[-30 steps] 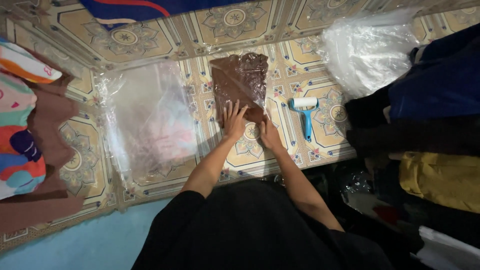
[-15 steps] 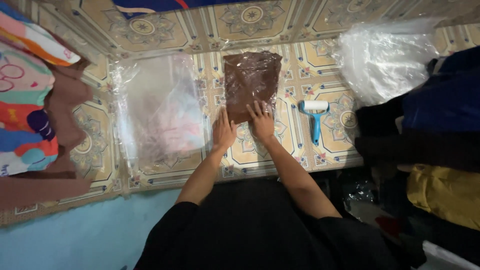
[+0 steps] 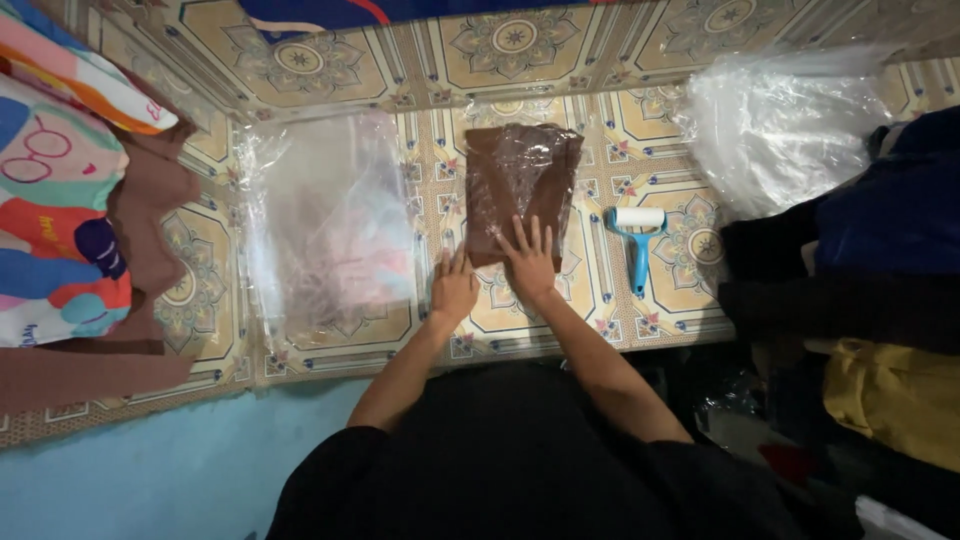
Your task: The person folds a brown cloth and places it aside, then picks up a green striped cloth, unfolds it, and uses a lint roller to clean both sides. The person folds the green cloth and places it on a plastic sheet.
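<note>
On the patterned floor, near its middle, our right hand (image 3: 530,262) lies flat and open, fingers spread, pressing the near edge of the brown bag (image 3: 520,190). We grip nothing with it; the palm only rests on the plastic. Our left hand (image 3: 453,288) is open too, flat on the tiles just beside the bag's near left corner, its fingertips about touching that corner, though we cannot quite tell from this angle.

That bag is a folded brown garment sealed in clear film, lying lengthwise away from us, its far end close to the floor's far edge.

Just right of it, apart from it, a blue lint roller (image 3: 638,240) lies with its white head pointing away and its handle toward us. Left of our left hand, a stack of clear bags (image 3: 330,225) is spread flat, something pale pink showing faintly through. Farther left, at the floor's left edge, a colourful cloth (image 3: 55,210) rests over brown fabric (image 3: 150,215).

Toward the far right corner sits a crumpled heap of clear plastic (image 3: 780,130). Along the right edge lie dark clothes (image 3: 860,260), with a yellow garment (image 3: 890,400) nearer to us. Our black sleeves and lap fill the near side.
</note>
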